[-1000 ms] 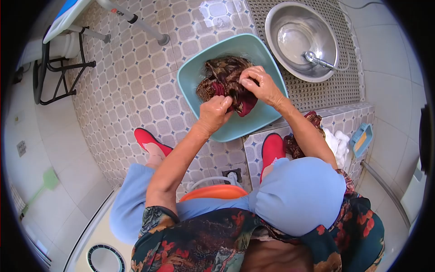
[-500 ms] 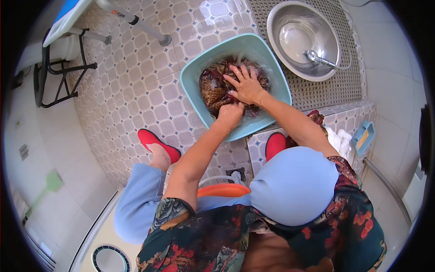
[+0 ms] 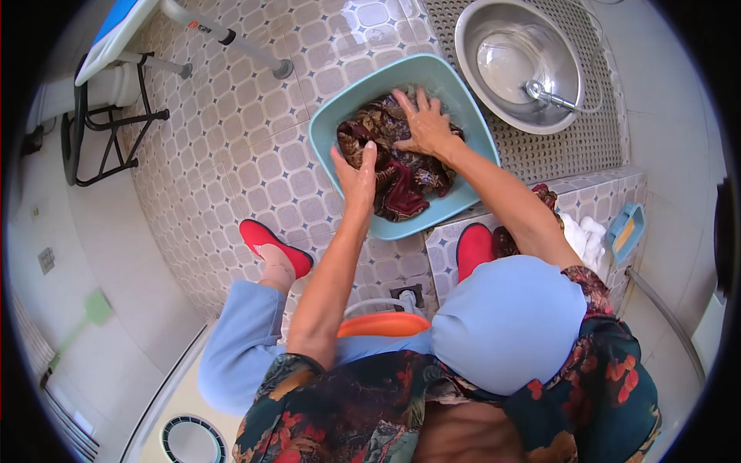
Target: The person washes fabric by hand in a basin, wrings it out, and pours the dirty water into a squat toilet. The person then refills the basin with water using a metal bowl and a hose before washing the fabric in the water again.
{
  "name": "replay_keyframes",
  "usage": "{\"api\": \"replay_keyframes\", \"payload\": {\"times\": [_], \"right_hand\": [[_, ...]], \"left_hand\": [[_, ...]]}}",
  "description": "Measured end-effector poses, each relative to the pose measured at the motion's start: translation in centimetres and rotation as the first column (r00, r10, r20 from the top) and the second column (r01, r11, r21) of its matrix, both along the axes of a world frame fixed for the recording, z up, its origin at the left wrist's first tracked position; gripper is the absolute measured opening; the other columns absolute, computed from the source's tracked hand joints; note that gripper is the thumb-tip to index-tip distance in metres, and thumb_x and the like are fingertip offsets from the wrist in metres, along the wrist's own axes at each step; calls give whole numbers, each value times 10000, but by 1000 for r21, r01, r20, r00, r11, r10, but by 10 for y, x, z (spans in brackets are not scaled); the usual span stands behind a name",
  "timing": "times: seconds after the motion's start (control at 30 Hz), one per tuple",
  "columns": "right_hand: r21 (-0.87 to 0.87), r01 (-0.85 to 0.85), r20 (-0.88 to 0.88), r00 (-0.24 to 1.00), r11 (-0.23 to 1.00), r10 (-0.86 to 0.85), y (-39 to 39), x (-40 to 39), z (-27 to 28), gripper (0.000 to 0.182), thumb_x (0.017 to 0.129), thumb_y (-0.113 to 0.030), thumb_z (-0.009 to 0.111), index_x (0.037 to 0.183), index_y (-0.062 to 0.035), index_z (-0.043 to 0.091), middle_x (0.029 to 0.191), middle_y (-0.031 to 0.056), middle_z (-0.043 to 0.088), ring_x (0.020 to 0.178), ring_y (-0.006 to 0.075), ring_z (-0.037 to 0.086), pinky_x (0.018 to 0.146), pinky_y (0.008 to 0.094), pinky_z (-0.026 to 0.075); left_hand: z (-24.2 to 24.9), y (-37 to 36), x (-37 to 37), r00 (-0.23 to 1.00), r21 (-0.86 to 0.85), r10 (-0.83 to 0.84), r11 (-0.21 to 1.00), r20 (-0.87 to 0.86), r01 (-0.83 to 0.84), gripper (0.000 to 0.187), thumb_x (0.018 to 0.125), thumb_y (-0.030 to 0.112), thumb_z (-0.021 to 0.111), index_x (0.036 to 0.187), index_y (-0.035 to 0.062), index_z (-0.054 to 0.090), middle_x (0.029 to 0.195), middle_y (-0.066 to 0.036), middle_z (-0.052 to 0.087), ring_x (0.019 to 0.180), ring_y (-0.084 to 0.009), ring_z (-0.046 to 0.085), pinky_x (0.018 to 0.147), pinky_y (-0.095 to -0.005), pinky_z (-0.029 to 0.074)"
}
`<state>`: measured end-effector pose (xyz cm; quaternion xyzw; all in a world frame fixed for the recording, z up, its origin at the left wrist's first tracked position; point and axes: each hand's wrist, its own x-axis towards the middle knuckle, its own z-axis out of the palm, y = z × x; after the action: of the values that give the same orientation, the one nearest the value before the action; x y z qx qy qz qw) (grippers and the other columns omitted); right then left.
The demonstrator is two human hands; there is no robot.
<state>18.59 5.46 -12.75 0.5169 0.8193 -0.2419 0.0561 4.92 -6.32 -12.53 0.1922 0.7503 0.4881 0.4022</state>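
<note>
The floor was patterned tile (image 3: 255,116), with a perforated mat (image 3: 571,147) laid over the far right part, presumably so water could drain beneath the vessels standing there. On that mat sat a steel bowl (image 3: 517,65) with a shower head (image 3: 534,90) resting inside it on its hose. Just left of it and nearer, a teal basin (image 3: 351,96) stood partly on the tiles and partly on a raised tiled step, low enough for a seated person to reach down into.

In the basin lay a wet brown and dark red patterned cloth (image 3: 401,181), bunched in the middle. The right hand (image 3: 424,127) lay spread flat on the far part of the cloth, fingers splayed, pressing rather than gripping. The left hand (image 3: 356,174) stood at the near left edge of the cloth with fingers extended and thumb apart, palm against the fabric; it seemed to gather the cloth inward, not closed around it.

Red slippers (image 3: 274,245) flanked the basin on either side. To the right, on the step, white cloth (image 3: 587,239) lay beside a blue soap dish (image 3: 627,231), kept within reach.
</note>
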Motion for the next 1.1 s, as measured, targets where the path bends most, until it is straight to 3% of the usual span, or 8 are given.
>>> {"api": "replay_keyframes", "payload": {"times": [0.03, 0.13, 0.3, 0.43, 0.67, 0.9, 1.0, 1.1], "right_hand": [[-4, 10, -7, 1000, 1000, -10, 2, 2, -10, 947, 668, -376, 796, 1463, -234, 301, 1418, 267, 311, 1251, 465, 366, 962, 595, 408], [-191, -149, -542, 840, 970, 22, 16, 1, -25, 709, 620, -77, 630, 1312, -194, 527, 1174, 216, 568, 1118, 392, 535, 948, 389, 464], [-79, -259, -732, 670, 963, 121, -41, -15, 39, 414, 624, -68, 608, 1020, -172, 672, 951, 124, 585, 926, 346, 591, 824, 413, 492], [88, -269, -707, 661, 959, 251, -79, -29, 90, 241, 645, -155, 661, 885, -133, 647, 853, 90, 542, 831, 275, 601, 653, 392, 513], [407, -159, -606, 690, 899, 396, -90, -56, 82, 213, 800, -286, 635, 729, -99, 564, 693, 79, 532, 619, 249, 591, 544, 354, 498], [239, 53, -732, 665, 970, 145, -56, -55, 54, 231, 814, -264, 605, 684, -75, 572, 643, 128, 597, 597, 312, 622, 532, 409, 508], [212, -75, -367, 918, 974, 151, -16, -23, 39, 268, 868, -289, 532, 754, -59, 610, 723, 174, 644, 656, 385, 634, 593, 473, 513], [39, 90, -349, 935, 995, -71, 2, 3, 3, 270, 902, -301, 504, 897, -63, 631, 857, 190, 655, 796, 398, 629, 693, 515, 499]], "left_hand": [[5, 2, 0, 1000, -4, -10, 1000, -7, 10, 739, 827, 373, 713, 1377, 42, 347, 1311, -211, 452, 1168, -336, 504, 968, -428, 442], [2, 14, -14, 698, -44, 97, 995, 710, -94, 785, 873, 594, 555, 1410, 65, 339, 1373, -160, 448, 1212, -323, 506, 901, -445, 519], [7, 6, -29, 466, -107, 108, 994, 878, -29, 697, 893, 652, 432, 1279, 78, 522, 1199, -126, 606, 1051, -307, 614, 864, -442, 533], [-41, -3, -39, 260, 390, -349, 913, 900, -122, 405, 953, 397, 465, 1103, 59, 629, 1030, -104, 667, 941, -265, 643, 882, -423, 510], [-27, -1, -29, 539, 277, -202, 959, 818, -61, 374, 951, 357, 475, 1093, 48, 629, 1030, -104, 667, 931, -258, 647, 861, -407, 521], [-9, 3, -20, 772, 158, -51, 985, 633, -65, 343, 950, 317, 485, 1084, 36, 629, 1030, -105, 668, 921, -251, 651, 840, -391, 531], [37, 16, -13, 763, -18, 94, 994, 639, -108, 298, 946, 230, 483, 1104, 14, 615, 1051, -102, 661, 915, -226, 654, 806, -369, 547], [33, 17, -10, 921, -79, 60, 996, 384, -32, 387, 894, 277, 587, 1119, -38, 600, 1049, -120, 650, 929, -240, 636, 851, -343, 499]]}}
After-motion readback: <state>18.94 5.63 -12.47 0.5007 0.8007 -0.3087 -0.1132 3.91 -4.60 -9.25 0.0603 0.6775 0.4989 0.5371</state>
